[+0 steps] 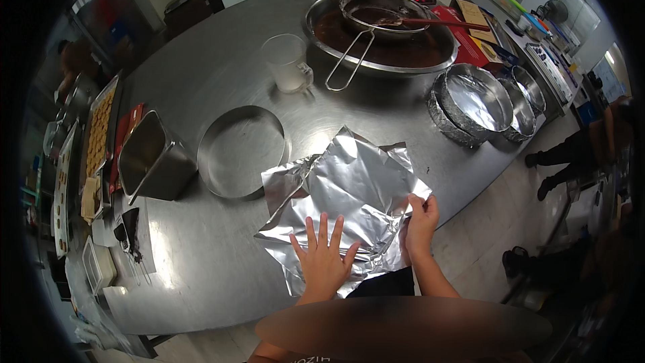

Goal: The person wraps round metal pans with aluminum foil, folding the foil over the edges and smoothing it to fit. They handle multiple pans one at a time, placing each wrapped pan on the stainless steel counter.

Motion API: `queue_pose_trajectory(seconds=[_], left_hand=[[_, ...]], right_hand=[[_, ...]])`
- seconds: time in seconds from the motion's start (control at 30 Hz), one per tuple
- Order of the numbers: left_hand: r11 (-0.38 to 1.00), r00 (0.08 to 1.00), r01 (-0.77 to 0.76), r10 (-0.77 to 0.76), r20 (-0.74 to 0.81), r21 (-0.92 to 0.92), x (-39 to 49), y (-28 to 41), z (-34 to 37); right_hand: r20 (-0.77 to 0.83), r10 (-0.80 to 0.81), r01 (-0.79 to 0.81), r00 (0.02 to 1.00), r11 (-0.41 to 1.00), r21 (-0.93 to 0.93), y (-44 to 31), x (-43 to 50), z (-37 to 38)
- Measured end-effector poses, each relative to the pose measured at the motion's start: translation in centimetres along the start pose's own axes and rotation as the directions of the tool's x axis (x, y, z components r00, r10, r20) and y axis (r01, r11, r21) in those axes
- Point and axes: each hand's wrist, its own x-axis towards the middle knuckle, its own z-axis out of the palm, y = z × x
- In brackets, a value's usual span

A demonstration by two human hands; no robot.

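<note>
Crumpled sheets of aluminium foil (347, 176) lie overlapping at the near edge of the steel table (216, 262). My left hand (325, 257) rests flat on the foil with its fingers spread. At the foil's right corner, my right hand (422, 217) pinches the edge between thumb and fingers. Whatever lies beneath the foil is hidden. Just left of the sheets stands a round metal ring or pan (244, 151), partly overlapped by a foil corner.
A steel bowl of dark liquid (322, 43) carries a strainer (352, 15) and a red-handled spatula (448, 23). Foil-lined round tins (476, 96) stand right. A clear measuring jug (287, 63), a deep steel container (151, 161) and a cookie tray (101, 131) stand farther left. People stand at right.
</note>
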Motion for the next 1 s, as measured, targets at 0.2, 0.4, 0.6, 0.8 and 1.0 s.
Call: queue_pose_trajectory(seconds=[0.2, 0.4, 0.6, 0.8, 1.0], left_hand=[[1.0, 1.0, 0.009, -0.009, -0.004, -0.007, -0.1, 0.0, -0.1], [1.0, 1.0, 0.002, -0.002, 0.024, -0.002, -0.1, -0.2, 0.0], [0.999, 0.996, -0.017, 0.013, 0.09, 0.043, -0.4, -0.7, 0.4], [0.986, 0.995, -0.071, 0.06, 0.078, 0.152, -0.9, -1.7, 2.0], [0.998, 0.993, 0.06, -0.057, 0.105, -0.024, -0.2, -0.3, -0.2]], right_hand=[[0.062, -0.333, 0.338, 0.941, 0.93, -0.145, 1.7, 2.1, -2.1], [0.11, -0.358, 0.365, 0.927, 0.8, -0.476, 1.0, 1.3, -2.6], [0.774, -0.449, 0.85, 0.445, 0.484, -0.208, 0.7, -4.6, 0.5], [0.986, 0.008, 0.972, 0.166, 0.168, -0.165, 4.4, -5.7, 3.7], [0.939, -0.075, 0.942, 0.336, 0.04, -0.334, 2.2, -0.4, 1.8]])
